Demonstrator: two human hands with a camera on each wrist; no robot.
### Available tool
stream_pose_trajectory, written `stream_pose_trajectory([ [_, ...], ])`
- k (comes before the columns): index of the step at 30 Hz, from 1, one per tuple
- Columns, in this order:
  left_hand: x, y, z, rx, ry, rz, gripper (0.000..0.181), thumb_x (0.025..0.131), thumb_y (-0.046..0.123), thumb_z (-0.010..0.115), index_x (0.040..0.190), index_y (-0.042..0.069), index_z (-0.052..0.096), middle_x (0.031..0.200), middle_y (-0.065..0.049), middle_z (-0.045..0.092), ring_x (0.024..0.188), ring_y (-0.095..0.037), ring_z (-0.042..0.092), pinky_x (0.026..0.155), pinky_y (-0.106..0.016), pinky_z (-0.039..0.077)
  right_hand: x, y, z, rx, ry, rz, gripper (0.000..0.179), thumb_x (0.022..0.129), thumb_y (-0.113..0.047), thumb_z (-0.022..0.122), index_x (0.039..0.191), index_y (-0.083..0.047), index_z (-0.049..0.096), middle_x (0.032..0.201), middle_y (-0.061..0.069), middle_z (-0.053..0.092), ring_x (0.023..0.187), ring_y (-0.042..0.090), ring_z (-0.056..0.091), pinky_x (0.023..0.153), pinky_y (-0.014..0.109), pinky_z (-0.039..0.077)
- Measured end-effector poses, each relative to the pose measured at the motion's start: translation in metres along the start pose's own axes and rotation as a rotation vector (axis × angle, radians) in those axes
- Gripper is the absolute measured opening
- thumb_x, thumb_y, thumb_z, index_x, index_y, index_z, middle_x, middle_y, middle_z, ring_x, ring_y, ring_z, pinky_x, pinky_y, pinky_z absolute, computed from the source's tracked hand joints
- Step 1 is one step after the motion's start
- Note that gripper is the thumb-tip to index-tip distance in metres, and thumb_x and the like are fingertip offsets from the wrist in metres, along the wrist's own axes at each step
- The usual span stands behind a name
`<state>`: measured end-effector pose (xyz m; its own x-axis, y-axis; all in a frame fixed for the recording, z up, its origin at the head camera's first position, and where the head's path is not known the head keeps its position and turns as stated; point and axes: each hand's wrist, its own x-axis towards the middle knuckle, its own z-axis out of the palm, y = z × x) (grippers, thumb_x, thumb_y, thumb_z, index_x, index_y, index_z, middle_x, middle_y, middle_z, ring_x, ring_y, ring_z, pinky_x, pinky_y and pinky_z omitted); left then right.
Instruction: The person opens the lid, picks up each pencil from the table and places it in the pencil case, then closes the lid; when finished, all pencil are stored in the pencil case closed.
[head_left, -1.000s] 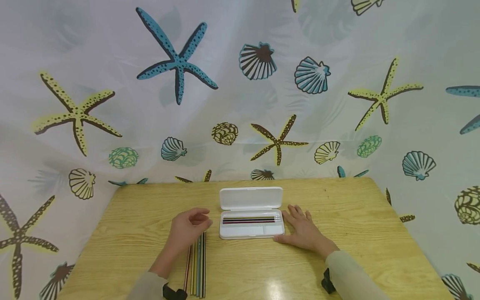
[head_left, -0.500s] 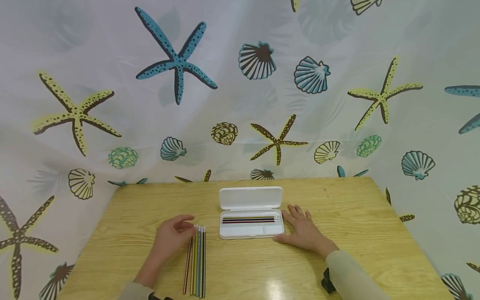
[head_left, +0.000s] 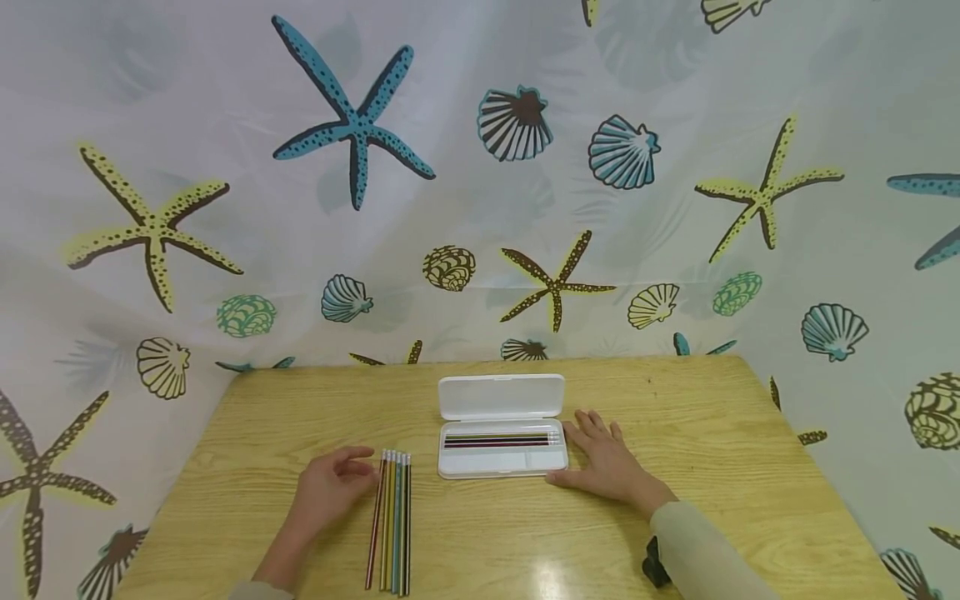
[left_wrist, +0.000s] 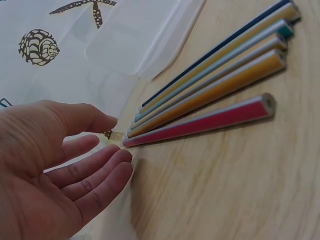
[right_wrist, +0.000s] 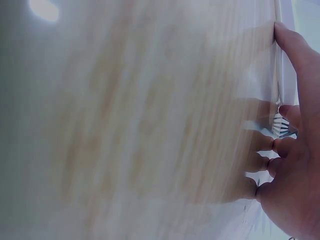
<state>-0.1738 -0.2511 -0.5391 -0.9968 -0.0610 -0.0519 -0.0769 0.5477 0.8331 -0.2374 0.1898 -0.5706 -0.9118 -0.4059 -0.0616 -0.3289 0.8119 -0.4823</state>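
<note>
At the left, the left hand [head_left: 330,492] has its fingers loosely bent, with a moderate gap between thumb and fingers; nothing is held in it. Just beside its fingertips, to the right, is the eraser end of the red pencil [head_left: 375,533]; whether the skin touches it, I cannot tell. To pick it well, I think the thumb and first finger should come one on each side, a little below the eraser, and then press together gently. The other pencils [head_left: 396,533] lie further to the right of these fingers, near together at the eraser ends, so a too wide pinch could perhaps take a neighbour also. The red one spreads away from them at its lower end, which should help to separate it.

Well to the right of the left fingers is the white pencil case [head_left: 480,462], its lid [head_left: 501,397] raised behind. The pencils inside [head_left: 495,439] have their erasers toward the right fingers, so a pencil matched to them would need a quarter turn.

Rightmost, the right hand [head_left: 607,462] has its fingers spread wide, gripping nothing, against the case's right end. Light pressure there should be enough; strong pushing could slide the case on the table [head_left: 480,542].
</note>
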Motion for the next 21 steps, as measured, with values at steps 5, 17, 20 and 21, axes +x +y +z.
stream_pose_trajectory([
  [5,0.0,-0.005,0.002,-0.025,-0.02,-0.011,0.046,0.091,0.014,0.084,0.132,0.0,0.069,0.11,-0.017,0.079,0.097,-0.024,0.078,0.084,-0.026,0.06,0.0,0.001,0.001,0.005,0.002,0.001,0.104,0.089,-0.069,0.071,0.165,-0.009,0.035,0.174,0.023,0.019,0.164,0.043,0.008,0.127,0.071,0.004],
  [17,-0.001,-0.009,0.006,-0.056,-0.02,-0.03,0.052,0.085,0.009,0.087,0.133,-0.002,0.068,0.11,-0.017,0.077,0.092,-0.02,0.076,0.077,-0.021,0.058,0.0,0.001,0.001,-0.001,0.005,0.0,0.103,0.089,-0.069,0.071,0.165,-0.009,0.035,0.174,0.023,0.02,0.164,0.044,0.009,0.127,0.071,0.005],
  [20,-0.001,-0.012,0.008,-0.072,-0.011,-0.037,0.051,0.086,0.007,0.086,0.133,-0.003,0.068,0.108,-0.016,0.077,0.091,-0.018,0.075,0.076,-0.02,0.058,0.0,0.001,0.001,-0.005,0.005,-0.001,0.103,0.089,-0.069,0.071,0.165,-0.009,0.036,0.174,0.023,0.02,0.163,0.044,0.009,0.127,0.071,0.005],
  [21,-0.001,-0.013,0.008,-0.073,-0.008,-0.039,0.051,0.086,0.006,0.085,0.133,-0.003,0.068,0.108,-0.015,0.077,0.09,-0.017,0.074,0.076,-0.02,0.058,0.0,0.001,0.001,-0.008,0.004,0.0,0.103,0.089,-0.069,0.071,0.165,-0.009,0.035,0.174,0.023,0.02,0.164,0.044,0.009,0.128,0.07,0.005],
])
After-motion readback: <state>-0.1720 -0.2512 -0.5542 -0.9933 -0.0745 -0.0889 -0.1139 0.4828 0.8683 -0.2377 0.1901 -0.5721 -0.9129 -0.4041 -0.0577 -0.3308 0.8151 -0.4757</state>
